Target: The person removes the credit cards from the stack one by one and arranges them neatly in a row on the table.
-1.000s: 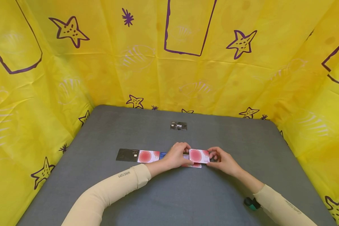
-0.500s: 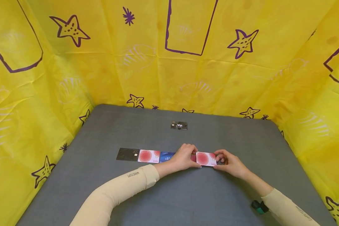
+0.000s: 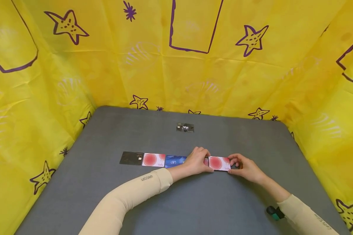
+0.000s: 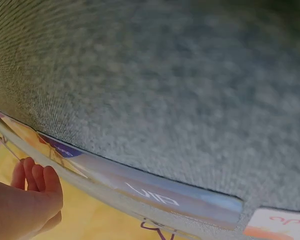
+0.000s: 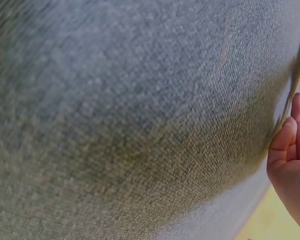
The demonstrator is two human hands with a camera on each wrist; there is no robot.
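A white card (image 3: 219, 163) printed with red circles is held between both hands at the right end of a row of cards. My left hand (image 3: 197, 161) pinches its left end between thumb and fingers, its wrist crossing over the row. The right hand (image 3: 244, 167) grips the opposite end, thumb at the near corner and fingers at the far one. Leftward in the row lie a blue VIP card (image 3: 173, 161), another white card with red circles (image 3: 153, 160) and a black VIP card (image 3: 131, 158). A further reddish card (image 3: 206, 161) is mostly hidden by my left hand.
Another black Vip card (image 3: 185, 127) lies alone farther back on the grey tabletop (image 3: 135, 133). Yellow cloth (image 3: 176, 78) with starfish drawings encloses the table's back and sides. A small black and green object (image 3: 275, 212) is beside the right sleeve.
Both hands have moved right with the white card, from overlapping the row to its right end. More of the blue card shows now, and the reddish card is more covered by the left hand.
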